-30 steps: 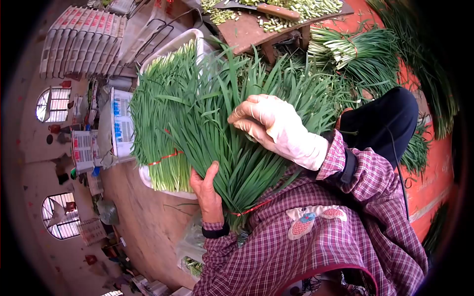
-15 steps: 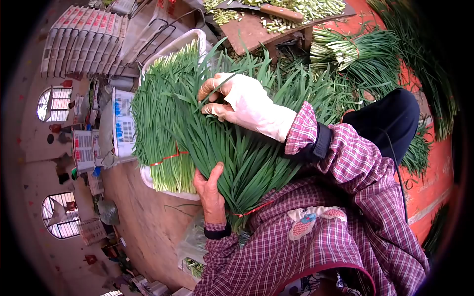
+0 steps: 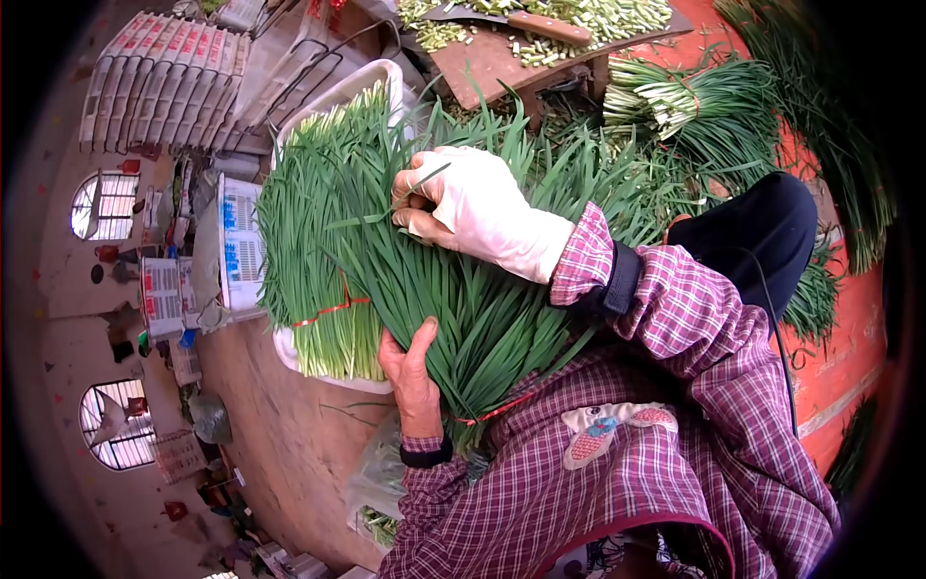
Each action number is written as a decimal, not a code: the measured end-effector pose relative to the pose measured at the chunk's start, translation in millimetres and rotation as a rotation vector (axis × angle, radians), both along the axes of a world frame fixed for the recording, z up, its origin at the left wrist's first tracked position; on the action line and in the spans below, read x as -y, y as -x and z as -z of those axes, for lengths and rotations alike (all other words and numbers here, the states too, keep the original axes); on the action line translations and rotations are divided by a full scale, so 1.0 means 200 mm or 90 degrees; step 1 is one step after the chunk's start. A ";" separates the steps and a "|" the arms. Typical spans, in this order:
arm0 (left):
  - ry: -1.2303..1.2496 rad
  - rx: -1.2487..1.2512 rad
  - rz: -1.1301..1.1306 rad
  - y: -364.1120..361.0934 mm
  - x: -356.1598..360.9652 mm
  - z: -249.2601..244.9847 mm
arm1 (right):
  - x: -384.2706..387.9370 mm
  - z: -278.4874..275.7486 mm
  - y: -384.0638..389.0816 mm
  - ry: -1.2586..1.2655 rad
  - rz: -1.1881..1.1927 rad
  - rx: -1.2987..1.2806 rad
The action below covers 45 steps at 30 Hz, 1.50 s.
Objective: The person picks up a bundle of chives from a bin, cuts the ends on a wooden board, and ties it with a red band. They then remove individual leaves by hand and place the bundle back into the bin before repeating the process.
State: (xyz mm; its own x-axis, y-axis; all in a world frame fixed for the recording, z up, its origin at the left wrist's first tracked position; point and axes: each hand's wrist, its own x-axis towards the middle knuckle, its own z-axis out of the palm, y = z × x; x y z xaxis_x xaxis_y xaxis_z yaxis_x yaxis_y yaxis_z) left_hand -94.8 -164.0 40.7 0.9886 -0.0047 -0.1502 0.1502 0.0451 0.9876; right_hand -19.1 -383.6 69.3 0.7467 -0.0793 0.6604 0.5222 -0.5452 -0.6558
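My left hand [image 3: 413, 381], bare, supports a big bunch of long green leaves [image 3: 482, 328] at its lower left; the thumb lies against the leaves and the other fingers are hidden. A red tie [image 3: 492, 411] circles the bunch near its lower end. Over the upper part of the leaves is my right hand [image 3: 473, 207] in a whitish glove, its fingertips curled together around a single leaf blade. Left of the bunch, a white basket [image 3: 394, 82] holds more leaves with pale stems [image 3: 338, 347], bound by another red tie [image 3: 333, 309].
A board [image 3: 473, 72] at the top carries chopped stems and a knife with a wooden handle [image 3: 550, 27]. Tied bundles [image 3: 709, 101] lie at the upper right on a red surface [image 3: 849, 328]. A clear plastic bag [image 3: 381, 468] sits below the basket. Stacked crates [image 3: 164, 82] stand upper left.
My right hand has shifted slightly right, and its fingers are curled in more, with a leaf blade across them. My left hand and the bunch have hardly moved.
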 end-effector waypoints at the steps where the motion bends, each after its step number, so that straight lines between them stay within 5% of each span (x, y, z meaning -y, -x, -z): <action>1: 0.000 0.000 0.001 0.00 0.00 0.00 | 0.00 0.00 0.00 0.000 0.001 0.000; 12: -0.026 0.004 -0.013 0.00 0.02 0.01 | 0.08 0.02 -0.04 0.062 0.198 0.111; 14: -0.014 0.003 -0.005 0.00 -0.01 0.03 | 0.25 0.00 -0.09 -0.069 0.293 0.102; 16: -0.004 0.015 -0.017 0.00 -0.01 0.02 | 0.46 -0.10 -0.03 -0.270 0.218 0.009; 21: -0.009 0.014 -0.024 0.01 0.03 0.00 | 0.87 -0.09 0.26 -0.067 0.355 -0.118; 23: -0.004 0.016 -0.018 0.01 0.02 0.01 | 0.92 0.03 0.32 -0.140 0.284 -0.011; 31: -0.012 0.014 -0.010 0.01 0.01 0.01 | 0.77 -0.05 0.72 -0.321 0.053 -0.417; 35: 0.000 0.018 -0.007 0.01 0.02 0.01 | 0.71 0.04 0.73 -0.434 -0.067 -0.461; 45: -0.019 0.031 -0.008 0.03 0.04 -0.01 | 0.56 0.12 0.63 -0.437 -0.040 -0.387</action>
